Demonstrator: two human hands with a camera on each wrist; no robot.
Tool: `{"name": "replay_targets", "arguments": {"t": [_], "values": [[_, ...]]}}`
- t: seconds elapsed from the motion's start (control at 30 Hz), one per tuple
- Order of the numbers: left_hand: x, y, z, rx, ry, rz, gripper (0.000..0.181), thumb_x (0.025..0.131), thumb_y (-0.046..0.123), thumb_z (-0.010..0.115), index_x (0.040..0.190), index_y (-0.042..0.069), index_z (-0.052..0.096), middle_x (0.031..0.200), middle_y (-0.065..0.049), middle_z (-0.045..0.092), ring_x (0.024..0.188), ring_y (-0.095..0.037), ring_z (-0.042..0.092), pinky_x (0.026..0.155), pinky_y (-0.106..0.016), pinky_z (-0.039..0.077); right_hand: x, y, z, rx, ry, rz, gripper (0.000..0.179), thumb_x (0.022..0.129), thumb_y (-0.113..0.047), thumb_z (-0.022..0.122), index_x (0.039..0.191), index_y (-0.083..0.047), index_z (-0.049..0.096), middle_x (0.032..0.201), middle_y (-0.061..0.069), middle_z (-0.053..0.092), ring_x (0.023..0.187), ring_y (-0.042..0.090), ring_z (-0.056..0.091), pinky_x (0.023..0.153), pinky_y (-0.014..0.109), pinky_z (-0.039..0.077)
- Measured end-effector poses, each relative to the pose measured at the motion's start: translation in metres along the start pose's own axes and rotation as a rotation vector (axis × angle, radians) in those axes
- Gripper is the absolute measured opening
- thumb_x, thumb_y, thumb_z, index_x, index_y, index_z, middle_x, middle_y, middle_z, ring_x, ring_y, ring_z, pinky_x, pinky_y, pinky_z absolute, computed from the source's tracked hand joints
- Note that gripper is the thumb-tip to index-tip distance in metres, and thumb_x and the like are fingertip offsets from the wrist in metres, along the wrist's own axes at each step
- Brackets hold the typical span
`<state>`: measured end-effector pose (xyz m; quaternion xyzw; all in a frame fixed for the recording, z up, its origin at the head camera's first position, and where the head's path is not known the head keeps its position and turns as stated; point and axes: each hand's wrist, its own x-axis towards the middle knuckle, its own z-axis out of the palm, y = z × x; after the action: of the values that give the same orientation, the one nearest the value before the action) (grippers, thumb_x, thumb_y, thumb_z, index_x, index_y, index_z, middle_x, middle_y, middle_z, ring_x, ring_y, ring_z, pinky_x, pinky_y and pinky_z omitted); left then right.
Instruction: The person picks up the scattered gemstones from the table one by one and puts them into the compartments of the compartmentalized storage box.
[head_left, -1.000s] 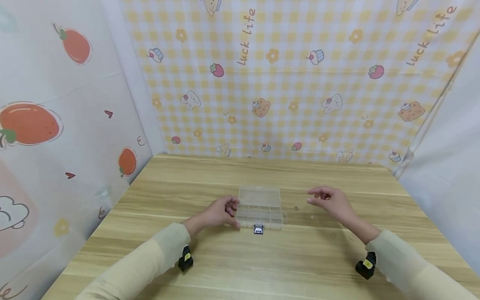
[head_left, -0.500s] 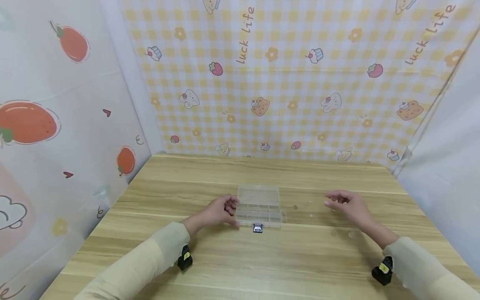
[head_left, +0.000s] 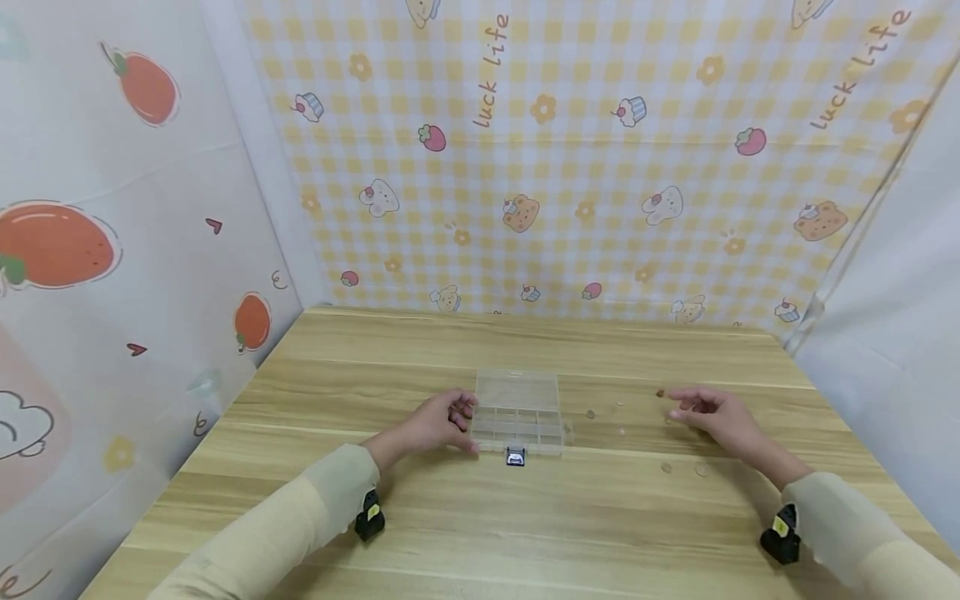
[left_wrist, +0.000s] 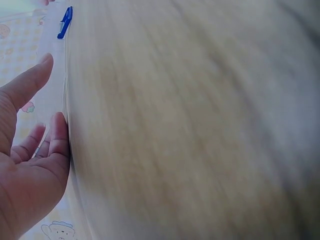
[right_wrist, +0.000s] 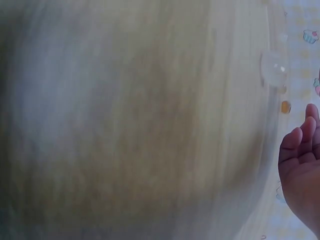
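Observation:
A clear plastic compartment box lies with its lid laid back and a blue latch at its front. My left hand rests against the box's left side, thumb at the front corner and fingers relaxed. In the left wrist view that thumb and the fingers stand apart. My right hand, fingers loosely bent, hovers low over the table at the right, holding nothing that shows. Just beyond its fingertips lies a small brown-orange bead-like piece. The right wrist view shows this orange piece apart from the fingers.
Several small clear pieces lie between box and right hand, including a greyish one and a whitish one. Nearer the front are two clear discs, one below the right hand. A patterned cloth hangs behind the wooden table.
My right hand has moved right, away from the box, uncovering the brown-orange piece and the clear discs. The left hand and box have stayed in place.

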<state>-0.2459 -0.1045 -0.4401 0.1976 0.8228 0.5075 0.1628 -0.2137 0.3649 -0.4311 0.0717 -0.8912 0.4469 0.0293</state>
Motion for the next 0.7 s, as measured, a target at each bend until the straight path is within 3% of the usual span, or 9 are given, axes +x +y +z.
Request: {"name": "replay_targets", "arguments": {"t": [0.3, 0.7], "values": [[0.001, -0.002, -0.001, -0.006, -0.011, 0.008, 0.066, 0.066, 0.003, 0.089, 0.122, 0.000, 0.054, 0.107, -0.010, 0.055, 0.089, -0.022, 0.054, 0.078, -0.032, 0.048, 0.003, 0.008, -0.001, 0.002, -0.032, -0.023, 0.041, 0.087, -0.019, 0.075, 0.118, 0.006, 0.064, 0.094, 0.009, 0.066, 0.075, 0.011, 0.055, 0.058, 0.026, 0.045], [0.001, -0.002, -0.001, -0.005, -0.005, 0.003, 0.065, 0.067, 0.002, 0.088, 0.122, -0.001, 0.054, 0.105, -0.010, 0.054, 0.088, -0.021, 0.054, 0.076, -0.031, 0.048, 0.006, 0.014, 0.002, -0.027, -0.084, 0.019, 0.042, 0.085, -0.021, 0.077, 0.116, 0.004, 0.066, 0.097, 0.010, 0.065, 0.077, 0.010, 0.053, 0.062, 0.023, 0.045]]}}
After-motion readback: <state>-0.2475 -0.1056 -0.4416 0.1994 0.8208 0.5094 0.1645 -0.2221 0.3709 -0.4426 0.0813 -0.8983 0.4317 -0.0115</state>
